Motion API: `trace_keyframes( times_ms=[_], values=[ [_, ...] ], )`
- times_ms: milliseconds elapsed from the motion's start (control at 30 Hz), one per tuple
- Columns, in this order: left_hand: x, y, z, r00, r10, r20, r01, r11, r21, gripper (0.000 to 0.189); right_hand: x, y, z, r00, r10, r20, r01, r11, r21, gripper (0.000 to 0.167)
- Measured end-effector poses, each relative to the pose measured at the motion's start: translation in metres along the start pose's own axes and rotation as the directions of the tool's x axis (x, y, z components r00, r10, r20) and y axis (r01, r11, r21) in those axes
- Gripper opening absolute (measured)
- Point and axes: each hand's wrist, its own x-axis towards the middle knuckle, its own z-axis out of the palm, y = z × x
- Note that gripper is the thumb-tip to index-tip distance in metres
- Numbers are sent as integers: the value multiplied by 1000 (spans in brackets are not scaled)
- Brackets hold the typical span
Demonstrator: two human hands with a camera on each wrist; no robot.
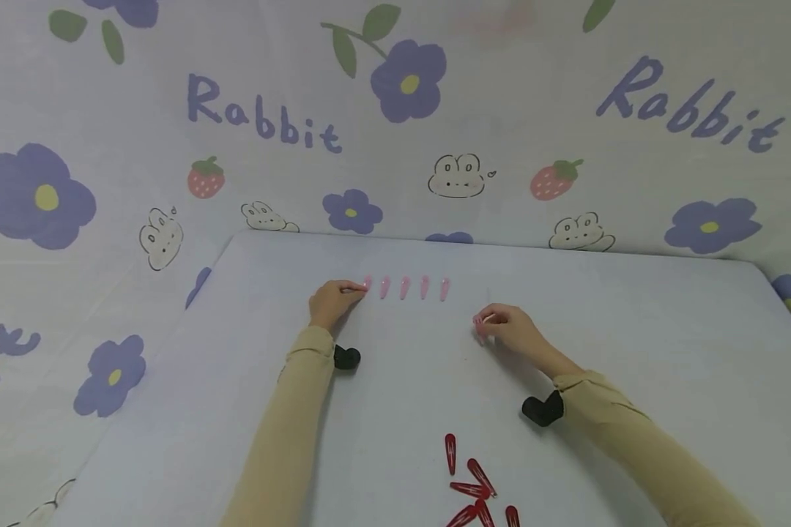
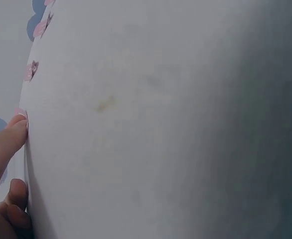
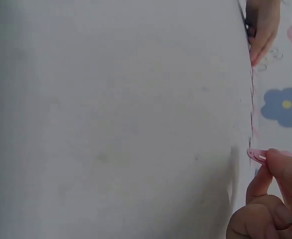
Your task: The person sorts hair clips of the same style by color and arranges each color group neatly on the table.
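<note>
In the head view, a row of several pink snap hair clips (image 1: 405, 288) lies across the far part of the white table. My left hand (image 1: 332, 301) is at the row's left end, thumb and fingertip pinching the leftmost pink clip (image 1: 368, 281); in the left wrist view the fingers mostly cover that clip (image 2: 21, 112). To the right of the row, my right hand (image 1: 510, 326) holds another pink hair clip (image 3: 256, 155) between thumb and index finger, its narrower part hidden by the thumb. The other right fingers are curled in.
Several red snap hair clips (image 1: 472, 489) lie loosely grouped, some overlapping, near the front of the table (image 1: 395, 388). A printed cloth (image 1: 488, 102) with flowers and rabbits rises behind the table's far edge. Black wrist cameras (image 1: 543, 408) sit by both sleeves.
</note>
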Motion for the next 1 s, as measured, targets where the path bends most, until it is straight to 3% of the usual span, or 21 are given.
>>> trace_keyframes(
  times_ms=[167,400,567,733,1000],
  values=[
    [0,-2,1,1000,4,10,-4,1000,2,22,18,5,0,998,-2,-63,2,1000,-7,17],
    [2,-2,1,1000,8,10,-7,1000,-23,20,43,7,-3,990,24,-142,-40,992,-116,17],
    [8,-10,3,1000,27,-15,-28,999,-19,20,58,4,3,984,57,-170,-70,995,-71,17],
    [2,-3,-1,1000,-5,21,5,1000,-19,20,67,1,12,974,47,-223,-65,995,-73,16],
    [0,-4,0,1000,6,-11,-7,1000,-6,21,73,-1,22,952,68,-299,-118,982,-151,13]
  ],
)
